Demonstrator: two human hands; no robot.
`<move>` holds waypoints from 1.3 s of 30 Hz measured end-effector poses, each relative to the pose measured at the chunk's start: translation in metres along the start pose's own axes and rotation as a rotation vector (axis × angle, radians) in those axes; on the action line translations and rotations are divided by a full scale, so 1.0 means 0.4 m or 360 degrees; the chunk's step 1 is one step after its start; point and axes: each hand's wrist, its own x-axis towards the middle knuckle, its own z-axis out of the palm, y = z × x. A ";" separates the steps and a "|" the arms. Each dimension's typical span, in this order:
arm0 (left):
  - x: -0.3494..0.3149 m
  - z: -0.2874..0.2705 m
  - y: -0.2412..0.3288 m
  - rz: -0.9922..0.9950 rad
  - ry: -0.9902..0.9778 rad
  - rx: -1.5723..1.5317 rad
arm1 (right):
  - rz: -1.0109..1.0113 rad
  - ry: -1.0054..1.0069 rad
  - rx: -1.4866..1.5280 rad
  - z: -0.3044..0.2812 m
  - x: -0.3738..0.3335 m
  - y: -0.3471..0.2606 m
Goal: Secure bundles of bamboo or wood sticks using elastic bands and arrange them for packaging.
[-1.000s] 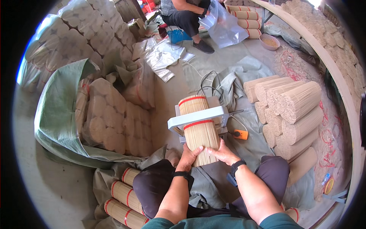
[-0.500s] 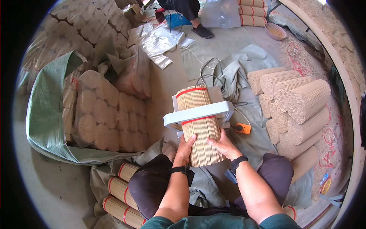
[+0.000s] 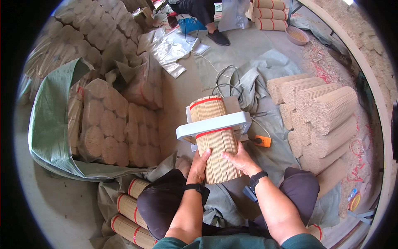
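Clasping the stick bundle (image 3: 216, 145), left hand (image 3: 199, 165) and right hand (image 3: 243, 160) grip its near end.

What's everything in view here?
Held stick bundle: one, tan, red-banded, centre
Frame: one, white, around held bundle
Red-banded bundles: at least seven, tan, bottom and top
Stacked bundles: many, tan, right
Wrapped bundles: many, tan, left
Tarpaulin: one, green, left
Socket: one, orange, right of frame
Basin: one, pinkish, upper right
Plastic sheets: several, silvery, upper centre
Co-worker: one, dark trousers, top
Knees: two, dark trousers, lower centre
Left grip: one, black wristband, bundle's left
Right grip: one, black wristband, bundle's right
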 end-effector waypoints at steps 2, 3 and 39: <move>-0.020 -0.001 0.001 -0.0009 0.0017 -0.0036 | 0.0018 -0.0017 -0.0011 0.006 -0.020 -0.019; -0.035 0.009 0.015 -0.0067 0.0000 -0.0056 | 0.0041 -0.0033 -0.0019 0.007 -0.030 -0.033; -0.444 0.281 0.156 0.0223 -0.0910 -0.0053 | -0.0322 -0.0224 0.0404 -0.163 -0.495 -0.230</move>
